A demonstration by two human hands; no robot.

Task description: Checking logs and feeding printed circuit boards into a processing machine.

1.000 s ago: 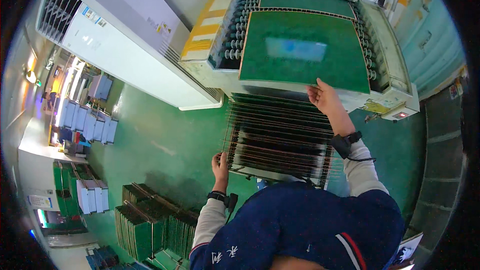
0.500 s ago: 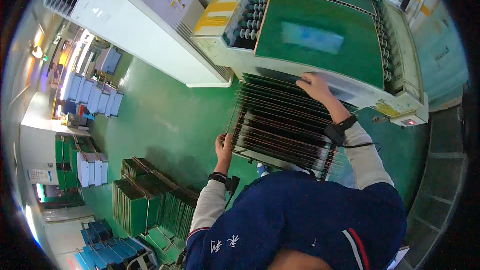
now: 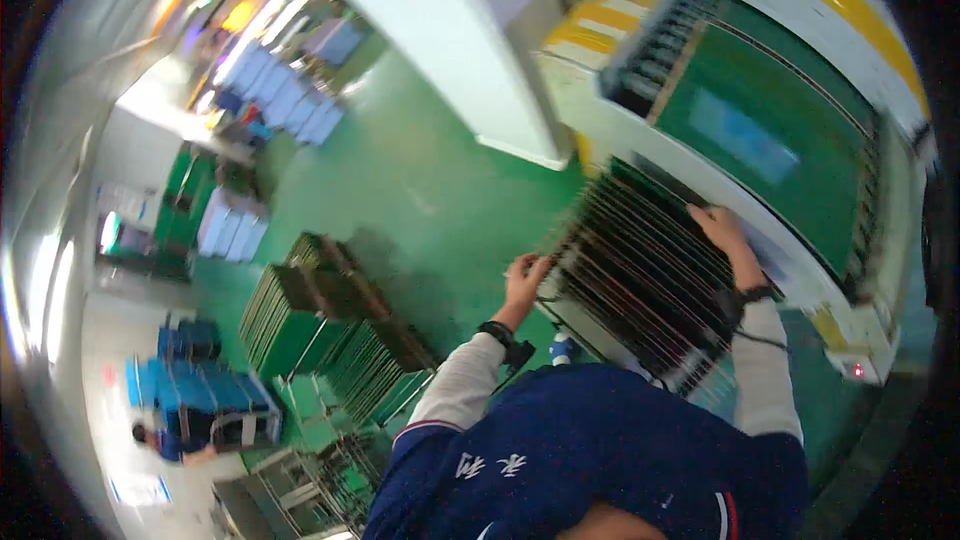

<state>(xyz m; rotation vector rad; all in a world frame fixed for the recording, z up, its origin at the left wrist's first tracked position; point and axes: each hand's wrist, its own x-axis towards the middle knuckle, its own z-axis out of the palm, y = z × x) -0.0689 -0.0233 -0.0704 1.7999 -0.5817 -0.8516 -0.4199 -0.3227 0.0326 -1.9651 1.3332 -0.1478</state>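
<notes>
A rack (image 3: 608,342) holds several thin dark-faced panels (image 3: 640,260) on edge, in close parallel rows in front of me. My left hand (image 3: 523,283) is at the rack's left corner, its fingers curled round the edge. On the far side, next to the machine, my right hand (image 3: 722,232) has its fingers bent down over the top edge of the rear panels. What those fingertips hold is hidden. Each wrist wears a black band with a small device.
Just beyond the rack stands a roller conveyor machine (image 3: 640,135) with a large green panel (image 3: 770,140) on it. Left of me are racks of green panels (image 3: 275,325). Blue racks (image 3: 205,385) and a person (image 3: 165,443) are farther left. A white cabinet (image 3: 450,30) stands ahead.
My view has swung left, so the rack and machine sit farther right and look tilted. Both hands stay at about the same places on the rack. A person has come into view at lower left.
</notes>
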